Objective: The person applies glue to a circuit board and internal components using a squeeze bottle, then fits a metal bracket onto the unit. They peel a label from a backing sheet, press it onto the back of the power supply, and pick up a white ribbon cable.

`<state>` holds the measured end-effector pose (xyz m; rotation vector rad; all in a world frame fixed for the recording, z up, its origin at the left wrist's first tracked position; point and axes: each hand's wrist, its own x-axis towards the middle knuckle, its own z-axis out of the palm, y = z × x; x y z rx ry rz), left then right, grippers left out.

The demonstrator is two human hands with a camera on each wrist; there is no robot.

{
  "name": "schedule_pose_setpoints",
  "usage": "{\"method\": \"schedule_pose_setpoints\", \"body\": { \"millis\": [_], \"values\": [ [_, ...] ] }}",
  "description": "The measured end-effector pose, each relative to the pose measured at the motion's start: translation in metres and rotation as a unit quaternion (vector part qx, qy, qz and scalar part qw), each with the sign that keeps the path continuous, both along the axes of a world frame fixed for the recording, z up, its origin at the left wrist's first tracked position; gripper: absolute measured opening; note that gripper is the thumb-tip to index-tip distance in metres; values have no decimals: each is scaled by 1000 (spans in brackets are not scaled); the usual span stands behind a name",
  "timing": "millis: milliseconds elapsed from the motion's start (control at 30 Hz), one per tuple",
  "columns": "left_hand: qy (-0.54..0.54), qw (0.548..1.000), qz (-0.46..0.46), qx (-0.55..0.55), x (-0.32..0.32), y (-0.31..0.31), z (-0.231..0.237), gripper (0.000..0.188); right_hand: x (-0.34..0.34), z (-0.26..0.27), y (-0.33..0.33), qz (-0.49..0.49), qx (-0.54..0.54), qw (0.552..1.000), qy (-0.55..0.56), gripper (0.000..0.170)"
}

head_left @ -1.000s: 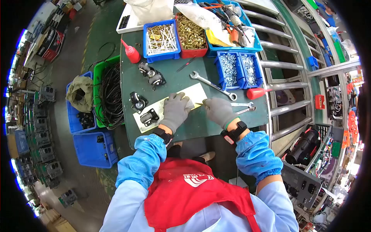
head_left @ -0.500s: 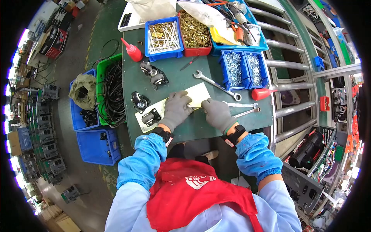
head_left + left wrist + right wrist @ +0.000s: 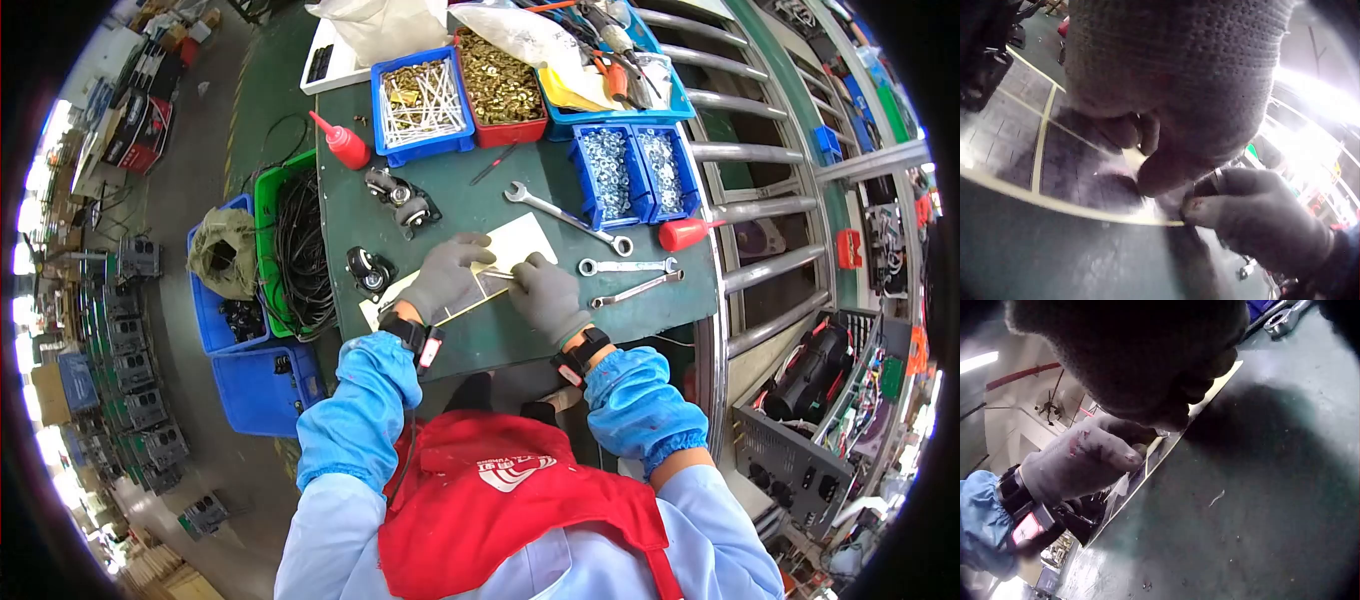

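A pale yellow-edged label sheet (image 3: 522, 238) with dark silvery labels (image 3: 1004, 122) lies on the green table. My gloved left hand (image 3: 445, 278) is over its middle, thumb and fingertips pinching at the sheet. Close to its right, my gloved right hand (image 3: 548, 298) has curled fingers and thumb at the sheet's near edge. The fingertips of both hands nearly meet in the left wrist view, where the right hand (image 3: 1266, 219) pinches the edge. What exactly lies between the fingertips is partly hidden. A black caster (image 3: 370, 270) stands left of the left hand.
More casters (image 3: 402, 200) and a red bottle (image 3: 345, 145) are behind on the left. Wrenches (image 3: 630, 268) lie to the right, beside blue bins of nuts (image 3: 608, 170) and a red-handled tool (image 3: 683, 235). Bins of bolts (image 3: 420, 100) line the back; metal rollers (image 3: 765, 210) adjoin the table.
Both hands have moved slightly left and down in the view relative to the sheet, and the left hand now covers the caster that stood on the sheet's left end.
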<state>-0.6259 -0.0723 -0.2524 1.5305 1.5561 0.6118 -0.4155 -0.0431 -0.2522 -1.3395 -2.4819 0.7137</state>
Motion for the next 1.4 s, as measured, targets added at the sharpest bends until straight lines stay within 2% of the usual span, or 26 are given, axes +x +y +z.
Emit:
{"method": "schedule_pose_setpoints", "body": {
  "millis": [33, 67, 133, 167, 233, 267, 300, 333, 367, 433, 467, 500, 567, 633, 733, 800, 867, 1033, 1067, 1167, 1300, 1333, 1400],
  "values": [
    [-44, 999, -10, -17, -6, 4, -1, 39, 1, 1, -5, 16, 18, 1000, 16, 12],
    [-35, 999, -25, -19, -9, 7, -1, 46, 1, 3, -13, 31, 37, 998, 31, 11],
    [-55, 998, -24, -14, -14, 9, -8, 36, 4, 28, -31, 34, 64, 992, 104, 9],
    [-63, 998, -28, -12, -17, 11, -10, 31, 8, 47, -39, -32, 30, 988, 145, 9],
    [-14, 999, -29, -39, -12, 14, 5, 30, 21, 75, -50, -171, -32, 959, 225, 8],
    [7, 998, -25, -60, -5, 16, 17, 30, 38, 71, -50, -253, -170, 901, 309, 12],
    [28, 996, -25, -79, 6, 19, 31, 30, 54, 104, -48, -302, -281, 831, 374, 18],
    [-32, 998, -30, -37, 22, 18, 49, 32, 69, 115, -49, -336, -295, 801, 398, 19],
    [-128, 990, -30, -49, 42, 18, 63, 36, 85, 125, -52, -369, -307, 770, 421, 19],
    [-189, 975, -64, -94, 84, 13, 104, 42, 114, 150, -66, -401, -274, 771, 412, 18],
    [-220, 966, -83, -104, 104, 11, 110, 44, 129, 156, -75, -419, -256, 772, 403, 18],
    [-233, 963, -113, -75, 127, 7, 131, 46, 143, 164, -84, -437, -239, 773, 393, 18],
    [-194, 964, -177, -29, 168, 3, 150, 46, 172, 176, -104, -461, -206, 775, 379, 18],
    [-170, 963, -208, -35, 208, -7, 165, 40, 200, 177, -127, -483, -167, 772, 378, 19],
    [-167, 951, -261, -9, 262, -24, 180, 31, 240, 190, -165, -513, -159, 741, 404, 20],
    [-201, 934, -294, 8, 297, -36, 178, 22, 265, 192, -192, -530, -139, 724, 419, 21],
    [-199, 923, -330, 1, 332, -49, 184, 22, 293, 193, -219, -544, -116, 703, 444, 22],
    [-216, 887, -405, 49, 434, -84, 199, 19, 377, 209, -277, -568, -47, 704, 424, 22],
    [-240, 889, -384, 66, 459, -96, 198, 19, 393, 214, -287, -582, -30, 676, 451, 20],
    [-229, 879, -399, 125, 531, -122, 205, 19, 452, 206, -313, -611, 81, 668, 417, 16],
    [-283, 847, -399, 209, 616, -149, 188, 16, 523, 199, -339, -625, 145, 663, 386, 16],
    [-278, 843, -406, 218, 631, -154, 184, 16, 538, 194, -343, -626, 153, 656, 393, 16],
    [-293, 863, -378, 163, 656, -168, 178, 16, 564, 186, -347, -616, 177, 650, 407, 17]
  ]
}}
